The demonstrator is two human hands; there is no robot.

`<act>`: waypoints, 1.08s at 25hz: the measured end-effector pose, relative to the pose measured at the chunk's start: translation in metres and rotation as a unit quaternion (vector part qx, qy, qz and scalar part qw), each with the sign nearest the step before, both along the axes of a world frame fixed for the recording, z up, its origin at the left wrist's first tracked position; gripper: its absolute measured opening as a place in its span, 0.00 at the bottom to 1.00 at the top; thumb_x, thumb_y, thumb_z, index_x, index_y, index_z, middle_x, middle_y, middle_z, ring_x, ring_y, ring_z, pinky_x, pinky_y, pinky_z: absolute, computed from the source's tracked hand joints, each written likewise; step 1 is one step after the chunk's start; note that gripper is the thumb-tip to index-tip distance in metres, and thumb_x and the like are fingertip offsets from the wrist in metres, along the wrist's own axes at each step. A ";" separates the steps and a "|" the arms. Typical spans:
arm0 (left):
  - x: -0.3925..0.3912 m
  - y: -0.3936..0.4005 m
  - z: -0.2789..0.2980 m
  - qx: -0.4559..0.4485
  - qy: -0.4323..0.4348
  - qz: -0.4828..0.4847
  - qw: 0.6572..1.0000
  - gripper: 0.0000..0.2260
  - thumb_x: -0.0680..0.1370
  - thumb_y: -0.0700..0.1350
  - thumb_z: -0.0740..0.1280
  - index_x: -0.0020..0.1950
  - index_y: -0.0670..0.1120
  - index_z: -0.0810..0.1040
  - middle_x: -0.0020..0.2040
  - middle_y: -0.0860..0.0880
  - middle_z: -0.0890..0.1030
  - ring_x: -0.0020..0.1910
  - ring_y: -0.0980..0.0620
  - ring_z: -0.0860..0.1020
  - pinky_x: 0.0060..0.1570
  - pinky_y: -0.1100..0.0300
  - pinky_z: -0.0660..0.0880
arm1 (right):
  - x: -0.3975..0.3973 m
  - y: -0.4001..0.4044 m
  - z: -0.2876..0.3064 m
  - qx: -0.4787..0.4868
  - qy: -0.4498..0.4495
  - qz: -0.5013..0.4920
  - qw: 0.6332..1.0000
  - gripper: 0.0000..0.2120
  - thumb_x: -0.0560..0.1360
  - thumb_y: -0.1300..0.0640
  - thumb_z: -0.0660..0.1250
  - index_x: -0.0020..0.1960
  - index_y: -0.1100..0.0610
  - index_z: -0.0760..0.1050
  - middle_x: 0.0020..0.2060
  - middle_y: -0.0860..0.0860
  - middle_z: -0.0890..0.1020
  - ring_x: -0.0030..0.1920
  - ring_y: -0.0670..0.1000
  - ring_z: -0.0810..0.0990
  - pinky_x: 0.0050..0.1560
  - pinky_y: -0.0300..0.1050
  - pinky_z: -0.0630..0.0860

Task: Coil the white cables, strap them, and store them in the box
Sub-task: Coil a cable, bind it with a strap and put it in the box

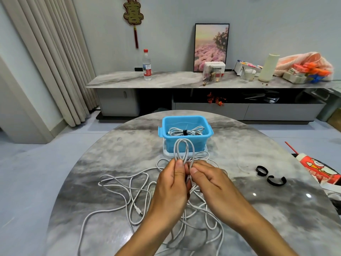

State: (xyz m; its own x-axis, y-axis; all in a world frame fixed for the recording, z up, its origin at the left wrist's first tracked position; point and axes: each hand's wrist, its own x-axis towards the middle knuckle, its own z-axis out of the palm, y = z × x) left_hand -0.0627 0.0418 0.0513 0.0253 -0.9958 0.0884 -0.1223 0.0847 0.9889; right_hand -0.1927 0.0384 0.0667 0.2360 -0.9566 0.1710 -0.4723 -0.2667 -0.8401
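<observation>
While both hands pinch the half-made coil, most of the white cable is not yet gathered.

From the head view, the left hand [171, 183] and right hand [208, 180] each grip the base of the coil [183, 150], its loops standing upright just before the blue box [186, 143], where one strapped bundle [185, 133] already lies. The loose cable [127, 191] sprawls across the marble table [110, 154]; two black straps [270, 175] wait to the right. To coil well, I judge each new loop should match the others, one hand clamping while the other feeds slack untwisted.
</observation>
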 end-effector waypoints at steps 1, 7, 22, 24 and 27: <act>0.001 -0.002 -0.001 -0.001 -0.003 0.005 1.000 0.15 0.84 0.53 0.54 0.41 0.55 0.74 0.28 0.58 0.73 0.27 0.57 0.69 0.32 0.58 0.66 | 0.001 0.000 0.000 -0.003 0.002 -0.004 1.000 0.14 0.84 0.48 0.55 0.52 0.50 0.79 0.48 0.44 0.81 0.52 0.43 0.79 0.55 0.50 0.76; 0.009 -0.007 -0.007 0.001 -0.033 -0.098 0.995 0.19 0.85 0.49 0.54 0.36 0.54 0.74 0.24 0.56 0.66 0.23 0.56 0.64 0.27 0.59 0.61 | -0.010 -0.006 -0.003 0.003 0.138 -0.015 0.990 0.21 0.83 0.44 0.53 0.42 0.53 0.78 0.40 0.47 0.82 0.43 0.48 0.80 0.49 0.54 0.76; -0.007 0.010 -0.005 0.180 0.122 -0.317 0.923 0.19 0.83 0.55 0.57 0.42 0.44 0.77 0.27 0.51 0.67 0.25 0.55 0.65 0.28 0.60 0.69 | -0.001 -0.015 0.007 0.202 -0.542 -0.093 0.810 0.08 0.83 0.61 0.58 0.58 0.59 0.75 0.28 0.51 0.71 0.27 0.49 0.76 0.26 0.41 0.77; -0.010 0.012 -0.003 0.236 0.135 -0.349 0.897 0.19 0.82 0.57 0.57 0.38 0.47 0.75 0.27 0.53 0.64 0.24 0.57 0.61 0.25 0.64 0.66 | -0.006 -0.015 0.010 0.224 -0.571 -0.106 0.783 0.06 0.83 0.60 0.58 0.58 0.58 0.72 0.26 0.49 0.66 0.21 0.44 0.62 0.18 0.36 0.64; -0.017 0.017 -0.003 0.271 0.173 -0.349 0.880 0.19 0.81 0.60 0.59 0.34 0.51 0.70 0.27 0.53 0.63 0.22 0.59 0.59 0.20 0.69 0.57 | -0.011 -0.017 0.019 0.246 -0.580 -0.131 0.766 0.10 0.81 0.50 0.62 0.50 0.57 0.72 0.25 0.47 0.64 0.18 0.42 0.56 0.16 0.32 0.52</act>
State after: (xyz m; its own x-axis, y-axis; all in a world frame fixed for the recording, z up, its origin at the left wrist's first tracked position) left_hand -0.0802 0.0587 0.0483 -0.6775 -0.6728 -0.2973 0.0881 -0.4755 0.8753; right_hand -0.2039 0.0210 0.0859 -0.0134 -0.9609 -0.2766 0.6838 0.1930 -0.7037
